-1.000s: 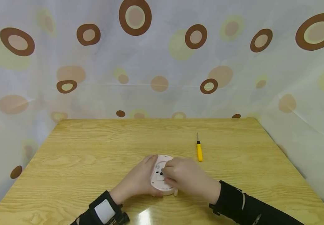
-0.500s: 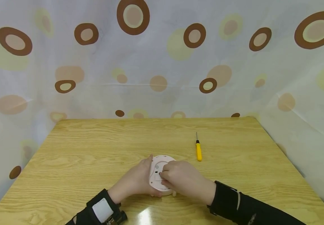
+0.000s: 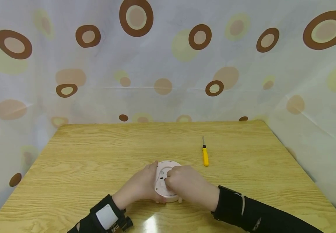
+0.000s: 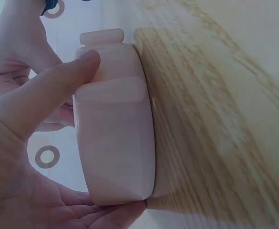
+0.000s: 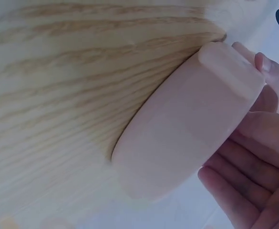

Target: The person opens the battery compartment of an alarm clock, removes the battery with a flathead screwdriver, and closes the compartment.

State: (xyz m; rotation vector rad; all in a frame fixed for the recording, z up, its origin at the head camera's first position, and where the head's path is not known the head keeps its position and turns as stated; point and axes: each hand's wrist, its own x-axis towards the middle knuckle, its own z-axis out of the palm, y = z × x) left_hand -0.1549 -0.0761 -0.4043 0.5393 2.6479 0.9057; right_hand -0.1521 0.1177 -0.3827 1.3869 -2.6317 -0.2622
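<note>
A round, pale pink alarm clock (image 3: pixel 160 187) lies on the table with its back facing up, showing a ring of speaker holes and a small black control. My left hand (image 3: pixel 143 183) grips it from the left; in the left wrist view the thumb lies along the side of the clock (image 4: pixel 115 143) and the fingers reach under the opposite end. Over the right part of the clock's back, my right hand (image 3: pixel 189 183) has its fingertips pinched at a black knob, which they hide. The right wrist view shows the clock's smooth side wall (image 5: pixel 177 119) against the wood.
A screwdriver (image 3: pixel 205 157) with a yellow handle lies behind and to the right of the clock, its tip pointing away. The wooden table (image 3: pixel 104 152) runs back to a curtain (image 3: pixel 162 58) with brown and beige circles.
My right hand has shifted slightly left, and its fingers have closed over the black knob that was visible a second ago. The left hand keeps its grip on the clock.
</note>
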